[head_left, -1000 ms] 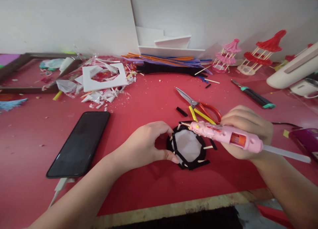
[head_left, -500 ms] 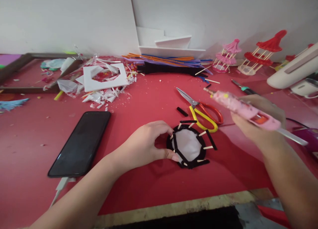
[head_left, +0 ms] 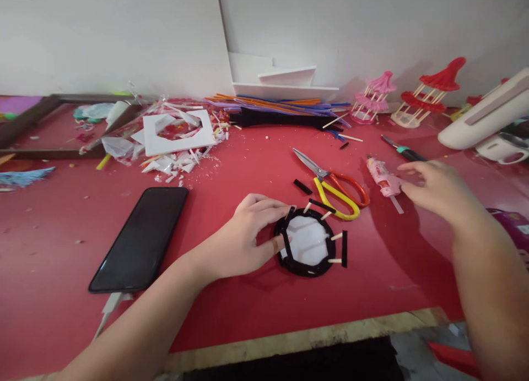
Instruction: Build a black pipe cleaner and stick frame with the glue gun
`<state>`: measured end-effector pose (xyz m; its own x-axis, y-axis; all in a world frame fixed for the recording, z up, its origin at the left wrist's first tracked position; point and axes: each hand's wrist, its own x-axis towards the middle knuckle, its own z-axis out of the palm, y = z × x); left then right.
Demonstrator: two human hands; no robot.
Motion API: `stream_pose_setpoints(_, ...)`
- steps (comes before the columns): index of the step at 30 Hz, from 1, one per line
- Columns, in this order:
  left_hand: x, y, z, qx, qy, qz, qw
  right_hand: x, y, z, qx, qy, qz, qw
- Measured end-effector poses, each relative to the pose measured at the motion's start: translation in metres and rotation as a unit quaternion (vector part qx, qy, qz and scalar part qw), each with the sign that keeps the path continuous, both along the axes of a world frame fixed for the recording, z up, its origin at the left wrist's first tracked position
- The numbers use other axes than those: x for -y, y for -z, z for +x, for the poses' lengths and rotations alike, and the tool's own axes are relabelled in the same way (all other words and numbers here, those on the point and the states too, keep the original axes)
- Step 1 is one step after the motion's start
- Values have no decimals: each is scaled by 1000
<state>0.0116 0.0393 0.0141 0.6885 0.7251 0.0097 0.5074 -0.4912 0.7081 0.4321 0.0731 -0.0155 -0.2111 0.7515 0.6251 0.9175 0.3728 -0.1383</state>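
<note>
The left hand [head_left: 250, 238] grasps the round black-rimmed craft frame [head_left: 308, 270] at its left side, with the thumb bent in against an inner black strip. This frame is near the front edge of the red tabletop [head_left: 231, 315], between the two hands, and has a white base [head_left: 309, 243] inside. The right hand [head_left: 436, 191] is loosely open and holds nothing; its fingers are beside the pink hot glue gun [head_left: 382, 177], but I cannot tell whether they touch it.

The weakest place is, I think, the short pale sticks [head_left: 336, 236] which stand out from the rim and carry the black strip [head_left: 344, 249] on the right. If the glue there is soft, a small knock from a sleeve or finger could bend this strip or pull it off. If the left thumb presses too strongly, the inner strip may also come loose or tilt.

The scissors [head_left: 336, 200] lie very near the upper strip, so moving them carelessly could catch it. The glue gun lies on its side without any visible stand: if it is hot, glue may leak onto the tabletop, and fingers that come too near its nozzle could be burned. The black-and-teal tool [head_left: 409, 152] lies near the right hand, so reaching without looking could bump it.
</note>
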Motion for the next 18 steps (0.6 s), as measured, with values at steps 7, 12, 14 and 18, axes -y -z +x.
stream_pose_setpoints(7,1,3,-2,32,20,-11,999,-1,-33,-92,30,-44,-28,998)
stream_pose_setpoints(12,0,4,-12,79,10,-45,996,-27,-40,-145,75,-174,-162,968)
stream_pose_setpoints(14,-3,7,-14,116,-30,-82,989,-37,-37,-159,81,-184,-214,956)
stream_pose_setpoints(18,-10,12,-11,246,-125,-185,943,-46,-26,-174,94,-216,-240,942)
